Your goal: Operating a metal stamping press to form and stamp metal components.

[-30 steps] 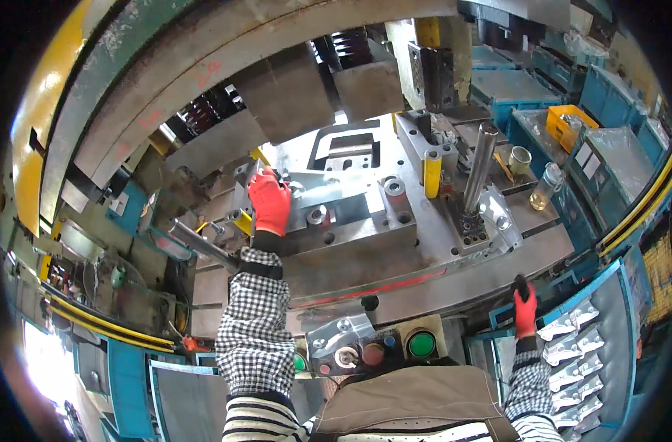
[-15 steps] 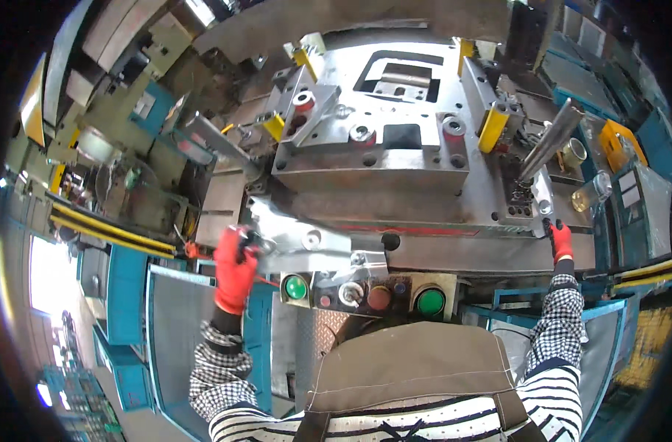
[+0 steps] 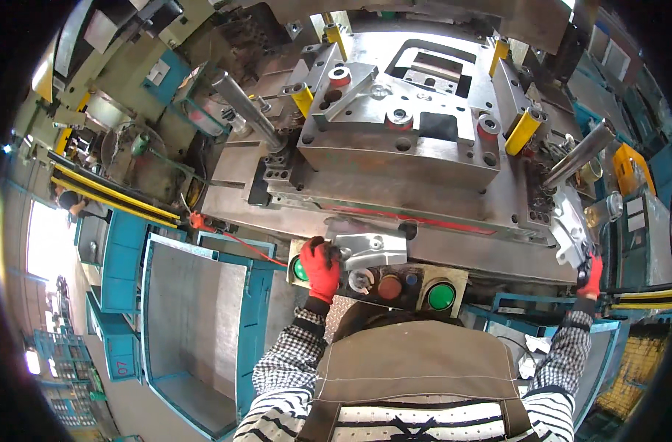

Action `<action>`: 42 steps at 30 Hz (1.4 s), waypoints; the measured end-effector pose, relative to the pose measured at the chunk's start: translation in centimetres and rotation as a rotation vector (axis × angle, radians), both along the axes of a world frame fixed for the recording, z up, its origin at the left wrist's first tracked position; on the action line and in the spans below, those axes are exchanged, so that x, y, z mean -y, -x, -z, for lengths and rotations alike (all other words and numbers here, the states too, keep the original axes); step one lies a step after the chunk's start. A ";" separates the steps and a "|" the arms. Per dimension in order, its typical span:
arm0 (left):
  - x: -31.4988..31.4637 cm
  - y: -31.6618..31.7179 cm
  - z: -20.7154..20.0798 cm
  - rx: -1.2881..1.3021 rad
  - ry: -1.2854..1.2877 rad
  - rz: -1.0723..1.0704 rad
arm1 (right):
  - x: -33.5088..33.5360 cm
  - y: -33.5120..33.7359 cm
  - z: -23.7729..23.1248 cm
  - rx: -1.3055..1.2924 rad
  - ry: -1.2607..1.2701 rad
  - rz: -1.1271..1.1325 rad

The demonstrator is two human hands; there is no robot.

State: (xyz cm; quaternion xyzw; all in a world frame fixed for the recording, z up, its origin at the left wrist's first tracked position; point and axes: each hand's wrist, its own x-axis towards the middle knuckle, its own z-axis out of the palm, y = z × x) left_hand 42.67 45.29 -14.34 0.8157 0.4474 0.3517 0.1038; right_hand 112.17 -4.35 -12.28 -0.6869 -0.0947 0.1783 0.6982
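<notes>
My left hand [image 3: 321, 269], in a red glove, closes over the left end of a shiny formed metal part [image 3: 373, 249]. That part lies along the front edge of the press bed, just above the control box; its gripped end is hidden under my fingers. At the far right, my right hand [image 3: 590, 275], also gloved, grips the lower end of a second formed metal part [image 3: 569, 225], which slants upward beside the right guide post [image 3: 580, 153]. The control box [image 3: 417, 287] has green buttons at both ends and a red button between.
A heavy die block [image 3: 395, 158] fills the press bed, with yellow posts [image 3: 523, 131] near it. Another guide post [image 3: 249, 110] stands at left. A blue-framed metal bin [image 3: 196, 317] is at lower left; an orange box [image 3: 632, 171] sits at far right.
My left hand has moved right and drawn the first metal part to the bed's front edge above the control box. My right hand has shifted lower and outward; the second part shows more fully.
</notes>
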 end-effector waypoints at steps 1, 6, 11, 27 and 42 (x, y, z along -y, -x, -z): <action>0.2 0.6 0.4 0.001 0.016 -0.038 | 1.6 2.1 -0.8 0.012 0.009 0.000; -0.2 1.9 2.4 0.094 0.147 -0.082 | 9.8 13.3 -5.9 0.170 0.136 0.024; -1.9 3.7 5.2 0.040 0.410 0.149 | 0.9 21.7 -14.1 0.308 0.155 -0.114; -1.3 5.5 2.6 0.026 0.389 0.209 | -55.9 9.5 -22.7 0.131 0.086 -1.025; -4.1 16.9 0.9 0.384 0.438 -0.113 | -56.1 20.2 -22.8 1.248 0.539 -0.484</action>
